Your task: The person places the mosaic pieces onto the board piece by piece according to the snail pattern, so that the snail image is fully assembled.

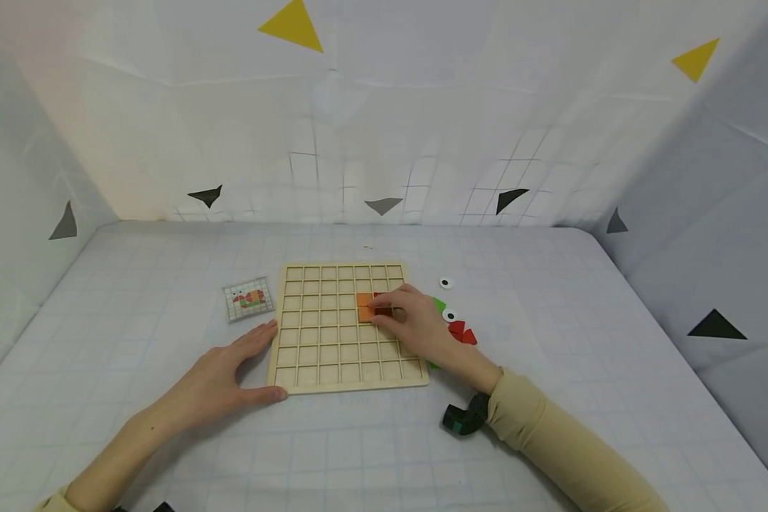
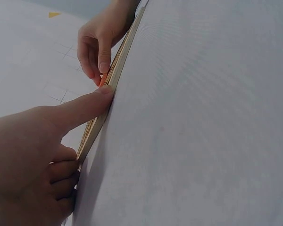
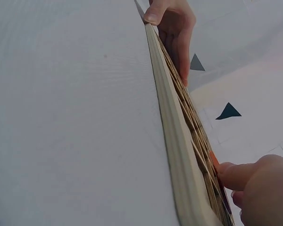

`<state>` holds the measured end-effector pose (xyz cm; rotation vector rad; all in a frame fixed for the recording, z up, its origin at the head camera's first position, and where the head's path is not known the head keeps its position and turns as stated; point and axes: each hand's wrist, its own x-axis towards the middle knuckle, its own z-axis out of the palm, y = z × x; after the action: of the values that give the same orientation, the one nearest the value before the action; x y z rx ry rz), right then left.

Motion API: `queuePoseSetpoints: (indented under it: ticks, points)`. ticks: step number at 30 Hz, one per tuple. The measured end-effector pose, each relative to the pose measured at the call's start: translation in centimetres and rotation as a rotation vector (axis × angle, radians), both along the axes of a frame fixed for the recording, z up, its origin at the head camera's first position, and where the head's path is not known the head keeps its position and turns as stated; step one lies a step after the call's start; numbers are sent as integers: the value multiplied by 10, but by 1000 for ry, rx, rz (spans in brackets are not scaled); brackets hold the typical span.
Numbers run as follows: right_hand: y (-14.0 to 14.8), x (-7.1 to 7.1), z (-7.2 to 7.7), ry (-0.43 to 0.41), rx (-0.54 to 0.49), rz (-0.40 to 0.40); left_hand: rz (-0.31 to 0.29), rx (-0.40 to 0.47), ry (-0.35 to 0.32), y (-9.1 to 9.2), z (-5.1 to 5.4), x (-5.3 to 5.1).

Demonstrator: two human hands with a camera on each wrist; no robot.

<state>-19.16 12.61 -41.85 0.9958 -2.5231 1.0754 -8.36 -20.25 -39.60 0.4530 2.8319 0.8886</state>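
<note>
Orange tiles (image 1: 363,315), two, right of centre on a wooden grid board (image 1: 328,336), the right hand (image 1: 419,324) at them by its fingertips, pinching or merely pressing I cannot tell. Left hand (image 1: 212,380), thumb and fingers spread along the board's left edge; were it to slacken, a push might slide the board. Picture card (image 1: 249,299), near that edge; red pieces (image 1: 457,330), close off the right, where a sweeping right forearm (image 1: 472,367) could scatter them; wider table (image 1: 569,334) room beyond.

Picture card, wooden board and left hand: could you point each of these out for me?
Picture card (image 1: 248,299): head view, middle of its printed picture.
Wooden board (image 1: 329,355): head view, a bare cell toward its near side.
Left hand (image 1: 215,379): head view, back of the hand.
</note>
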Motion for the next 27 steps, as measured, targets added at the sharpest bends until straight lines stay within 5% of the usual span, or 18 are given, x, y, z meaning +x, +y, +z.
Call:
queuePoseSetpoints:
  ticks: [27]
  points:
    - [1,-1,-5,71,-36,48,1,-8,6,0,1,0]
